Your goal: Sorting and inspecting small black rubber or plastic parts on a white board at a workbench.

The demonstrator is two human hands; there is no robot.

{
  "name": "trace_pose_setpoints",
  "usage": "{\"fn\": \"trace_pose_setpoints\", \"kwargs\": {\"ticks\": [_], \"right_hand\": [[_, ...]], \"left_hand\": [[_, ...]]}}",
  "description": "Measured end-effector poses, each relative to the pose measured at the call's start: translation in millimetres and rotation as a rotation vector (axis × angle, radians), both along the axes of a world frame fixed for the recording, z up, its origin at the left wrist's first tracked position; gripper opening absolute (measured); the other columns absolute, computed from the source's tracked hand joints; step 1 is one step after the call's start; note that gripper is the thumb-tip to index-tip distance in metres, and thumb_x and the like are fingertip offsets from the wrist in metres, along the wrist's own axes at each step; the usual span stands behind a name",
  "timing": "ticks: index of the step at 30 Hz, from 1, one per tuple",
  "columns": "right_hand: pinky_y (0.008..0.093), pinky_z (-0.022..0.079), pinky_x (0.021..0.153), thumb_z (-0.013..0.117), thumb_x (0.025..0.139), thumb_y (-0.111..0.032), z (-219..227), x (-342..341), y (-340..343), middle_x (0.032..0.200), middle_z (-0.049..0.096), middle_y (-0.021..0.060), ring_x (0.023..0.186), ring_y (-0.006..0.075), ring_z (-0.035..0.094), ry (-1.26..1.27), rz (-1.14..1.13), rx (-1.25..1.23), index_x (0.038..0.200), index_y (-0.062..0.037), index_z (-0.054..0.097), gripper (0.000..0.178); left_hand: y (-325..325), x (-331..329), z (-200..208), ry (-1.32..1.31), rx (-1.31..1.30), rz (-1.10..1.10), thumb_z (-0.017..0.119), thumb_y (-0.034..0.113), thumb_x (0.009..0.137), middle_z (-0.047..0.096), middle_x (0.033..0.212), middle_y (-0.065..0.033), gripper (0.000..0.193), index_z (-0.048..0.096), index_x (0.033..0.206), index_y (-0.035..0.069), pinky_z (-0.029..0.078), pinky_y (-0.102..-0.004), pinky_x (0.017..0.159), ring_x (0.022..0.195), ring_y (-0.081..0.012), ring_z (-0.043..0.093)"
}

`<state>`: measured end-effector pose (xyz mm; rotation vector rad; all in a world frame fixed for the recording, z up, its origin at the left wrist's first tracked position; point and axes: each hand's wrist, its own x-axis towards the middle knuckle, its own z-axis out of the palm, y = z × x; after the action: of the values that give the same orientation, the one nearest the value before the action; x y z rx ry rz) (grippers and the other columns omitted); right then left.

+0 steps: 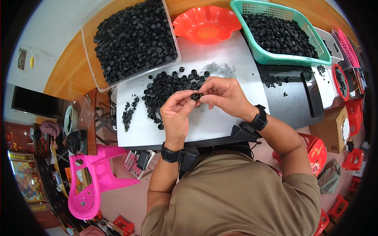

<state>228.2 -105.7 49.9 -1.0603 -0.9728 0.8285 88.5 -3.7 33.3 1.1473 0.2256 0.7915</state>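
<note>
Both bare hands meet at the near right side of the heap of black caps [167,84], and every place here is called from that heap! The left hand [178,114] overlaps its near right edge, thumb and index finger clamped on a small round black part [196,96]. In comes the right hand [226,96] from the right of the heap, its thumb and index finger pinched on the same part, fingertips almost meeting the left ones. The part itself sits just right of the heap, raised in the grip and largely covered, so its finer shape is hard to tell.

Under it all, the desk [138,135] shows its pale top nearest us and to the heap's right. Just left of the heap, a little cluster of smaller black pieces [128,116]; beyond its far right corner, a scatter of thin clear pieces [218,70]. Behind the heap and to its left, a clear plastic bin [176,39] brims with black parts. Straight back and slightly right, a red wavy-rimmed bowl [189,23]. Farther right, a teal plastic basket [293,61], loaded with more black parts! And well off to the heap's near left, a bright pink plastic chair [98,177].
</note>
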Motion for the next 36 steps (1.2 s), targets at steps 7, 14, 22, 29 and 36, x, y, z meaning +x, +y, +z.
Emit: {"fn": "trace_pose_setpoints", "kwargs": {"ticks": [7,14,22,29,36], "right_hand": [[0.0198,0.049,0.053,0.063,0.081,0.001,1.6,-0.7,-0.6,0.076,0.063,0.0061,0.066,0.0079,0.060,0.061,-0.001,0.019,0.090,0.0024,0.061,0.010],[0.0197,0.049,0.053,0.064,0.081,0.001,2.0,-0.8,-1.0,0.077,0.063,0.0060,0.067,0.0078,0.061,0.049,0.008,0.023,0.089,0.0017,0.062,0.009],[0.0204,0.050,0.052,0.063,0.080,0.002,2.2,-1.9,-0.6,0.077,0.064,0.0083,0.065,0.0096,0.062,0.067,-0.001,-0.008,0.089,0.0021,0.063,0.009],[0.0209,0.050,0.051,0.063,0.081,0.002,2.7,-2.3,0.7,0.074,0.065,0.0098,0.059,0.0108,0.061,0.138,0.000,-0.011,0.087,0.0027,0.064,0.007],[0.0209,0.050,0.049,0.063,0.081,0.002,6.2,-1.9,-1.7,0.073,0.065,0.0106,0.058,0.0108,0.061,0.189,0.000,-0.011,0.087,0.0038,0.064,0.006]], "left_hand": [[1.7,-1.2,-5.2,0.003,-0.089,-0.050,0.064,-0.002,0.080,0.062,0.103,-0.0155,0.023,0.059,0.103,-0.004,0.053,-0.0301,0.080,0.088,-0.0176,0.061],[1.2,0.1,-5.9,-0.032,-0.144,-0.069,0.063,-0.003,0.081,0.063,0.101,-0.0147,0.023,0.059,0.103,-0.003,0.053,-0.0310,0.079,0.088,-0.0185,0.062],[2.5,-0.2,-5.6,0.006,-0.045,-0.046,0.064,-0.004,0.079,0.063,0.097,-0.0122,0.022,0.061,0.101,-0.003,0.050,-0.0281,0.074,0.081,-0.0155,0.060],[0.5,0.4,-3.3,-0.004,-0.083,-0.057,0.065,-0.003,0.079,0.064,0.097,-0.0119,0.022,0.061,0.101,-0.003,0.050,-0.0281,0.076,0.081,-0.0158,0.060],[2.2,0.2,-6.4,-0.010,-0.162,-0.084,0.064,-0.002,0.080,0.064,0.099,-0.0135,0.022,0.059,0.101,-0.002,0.050,-0.0288,0.076,0.081,-0.0172,0.061]]}}
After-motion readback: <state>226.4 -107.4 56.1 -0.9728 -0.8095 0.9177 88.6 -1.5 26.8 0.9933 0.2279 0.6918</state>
